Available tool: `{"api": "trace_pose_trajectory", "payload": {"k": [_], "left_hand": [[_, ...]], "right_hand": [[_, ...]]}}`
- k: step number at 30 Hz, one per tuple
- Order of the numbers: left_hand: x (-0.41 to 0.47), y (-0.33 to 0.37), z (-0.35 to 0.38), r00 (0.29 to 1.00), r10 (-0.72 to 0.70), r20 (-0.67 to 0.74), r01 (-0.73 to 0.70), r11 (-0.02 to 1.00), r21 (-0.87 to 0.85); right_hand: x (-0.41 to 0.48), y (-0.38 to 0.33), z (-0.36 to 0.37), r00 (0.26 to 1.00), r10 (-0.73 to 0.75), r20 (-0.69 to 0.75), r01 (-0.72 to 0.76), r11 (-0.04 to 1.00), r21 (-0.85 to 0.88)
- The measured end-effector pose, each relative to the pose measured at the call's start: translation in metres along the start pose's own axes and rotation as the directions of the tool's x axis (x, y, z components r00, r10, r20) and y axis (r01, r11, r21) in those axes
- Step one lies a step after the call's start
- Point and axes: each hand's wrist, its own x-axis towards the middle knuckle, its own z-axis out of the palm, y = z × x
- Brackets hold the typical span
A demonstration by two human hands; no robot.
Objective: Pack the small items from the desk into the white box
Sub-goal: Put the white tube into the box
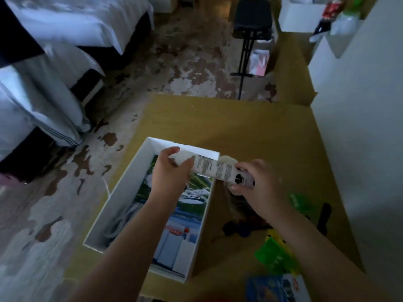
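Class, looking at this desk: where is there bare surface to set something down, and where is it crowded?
Bare desk lies beyond the white box, up to the far edge and the wall. It is crowded right of the box: green packets, dark items, a blue packet.

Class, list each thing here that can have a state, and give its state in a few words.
White box: open, partly filled.
White tube: held at both ends over the box's far corner.
Left hand: shut on the tube.
Right hand: shut on the tube.
Green packet: lying on the desk, unpacked.
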Motion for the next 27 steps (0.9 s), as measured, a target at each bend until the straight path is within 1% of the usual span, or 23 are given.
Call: {"api": "trace_pose_trajectory", "payload": {"k": [2, 3, 5, 7, 9, 10, 12, 14, 16, 18, 19, 20, 21, 22, 23, 24, 25, 27], "left_hand": [[0.017, -0.002, -0.033, 0.996, 0.077, -0.045, -0.067, 0.978, 0.2], [0.026, -0.003, -0.048, 0.991, 0.121, -0.057, -0.098, 0.946, 0.309], [0.042, -0.004, -0.073, 0.975, 0.215, -0.064, -0.151, 0.839, 0.522], [0.058, -0.005, -0.091, 0.955, 0.295, -0.039, -0.207, 0.753, 0.625], [0.074, -0.006, -0.099, 0.938, 0.345, 0.023, -0.276, 0.707, 0.651], [0.081, -0.006, -0.101, 0.932, 0.355, 0.076, -0.315, 0.686, 0.656], [0.092, -0.007, -0.097, 0.912, 0.351, 0.214, -0.401, 0.643, 0.652], [0.102, -0.008, -0.091, 0.881, 0.323, 0.346, -0.473, 0.57, 0.672], [0.106, -0.011, -0.086, 0.834, 0.321, 0.448, -0.551, 0.434, 0.713], [0.112, -0.015, -0.081, 0.758, 0.359, 0.545, -0.644, 0.277, 0.713], [0.114, -0.017, -0.078, 0.724, 0.36, 0.588, -0.679, 0.223, 0.7], [0.117, -0.02, -0.076, 0.699, 0.328, 0.635, -0.707, 0.189, 0.681], [0.118, -0.024, -0.074, 0.681, 0.26, 0.684, -0.731, 0.186, 0.657], [0.118, -0.03, -0.072, 0.666, 0.162, 0.728, -0.744, 0.21, 0.634], [0.116, -0.036, -0.071, 0.653, 0.053, 0.756, -0.741, 0.251, 0.623], [0.112, -0.044, -0.071, 0.642, -0.025, 0.766, -0.73, 0.284, 0.621], [0.107, -0.053, -0.071, 0.637, -0.065, 0.768, -0.723, 0.296, 0.624], [0.1, -0.067, -0.072, 0.648, -0.066, 0.759, -0.716, 0.286, 0.636]], "right_hand": [[0.019, -0.023, 0.016, 0.996, -0.082, 0.027, 0.084, 0.994, -0.072], [0.028, -0.034, 0.023, 0.994, -0.099, 0.046, 0.103, 0.99, -0.098], [0.043, -0.053, 0.041, 0.991, -0.109, 0.075, 0.118, 0.985, -0.125], [0.055, -0.068, 0.062, 0.989, -0.099, 0.11, 0.116, 0.98, -0.161], [0.063, -0.077, 0.083, 0.986, -0.069, 0.15, 0.099, 0.974, -0.205], [0.065, -0.079, 0.092, 0.987, -0.047, 0.153, 0.083, 0.968, -0.236], [0.069, -0.081, 0.106, 0.993, 0.007, 0.121, 0.03, 0.954, -0.3], [0.071, -0.081, 0.115, 0.995, 0.041, 0.094, -0.005, 0.937, -0.349], [0.073, -0.081, 0.122, 0.994, 0.038, 0.106, 0.008, 0.914, -0.407], [0.076, -0.082, 0.13, 0.989, 0.028, 0.144, 0.039, 0.896, -0.443], [0.078, -0.082, 0.133, 0.987, 0.03, 0.159, 0.046, 0.888, -0.457], [0.079, -0.081, 0.135, 0.984, 0.036, 0.172, 0.049, 0.883, -0.467], [0.08, -0.079, 0.136, 0.983, 0.036, 0.179, 0.051, 0.885, -0.462], [0.08, -0.077, 0.137, 0.983, 0.029, 0.18, 0.055, 0.894, -0.445], [0.079, -0.074, 0.137, 0.982, 0.019, 0.189, 0.066, 0.901, -0.428], [0.078, -0.073, 0.136, 0.977, 0.01, 0.212, 0.082, 0.905, -0.417], [0.077, -0.072, 0.136, 0.969, 0.0, 0.247, 0.104, 0.907, -0.408], [0.075, -0.073, 0.139, 0.947, -0.037, 0.32, 0.157, 0.92, -0.359]]}}
